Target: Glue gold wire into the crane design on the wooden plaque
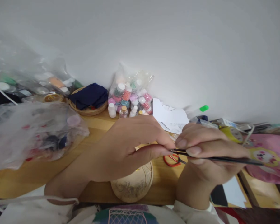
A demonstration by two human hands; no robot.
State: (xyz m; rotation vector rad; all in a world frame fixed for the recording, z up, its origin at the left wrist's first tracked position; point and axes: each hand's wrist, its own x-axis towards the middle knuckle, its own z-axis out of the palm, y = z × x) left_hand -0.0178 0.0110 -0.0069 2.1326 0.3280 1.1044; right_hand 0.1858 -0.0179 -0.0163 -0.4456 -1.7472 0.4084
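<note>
A slim black tool [226, 159], apparently tweezers, lies right of centre in the frame, held nearly level above the table, its narrow end pointing left. The right hand [214, 147] has its thumb and fingers clamped on it. The left hand [133, 143] reaches in from the lower left, thumb and forefinger tips close at the tool's narrow end; I cannot tell whether they pinch anything. Below the left hand, at lower centre, a pale round piece [135, 186] with dark line drawing rests on the wooden table [98, 124]. Red-handled snips [174, 165] lie just right of it. Behind, at centre, stand a clear bag of colourful jars [130, 93] and small bottles [112, 110], near white papers [168, 113]. Navy cloth [90, 95] sits farther left; a pink bag [268, 155] fills the right edge.
</note>
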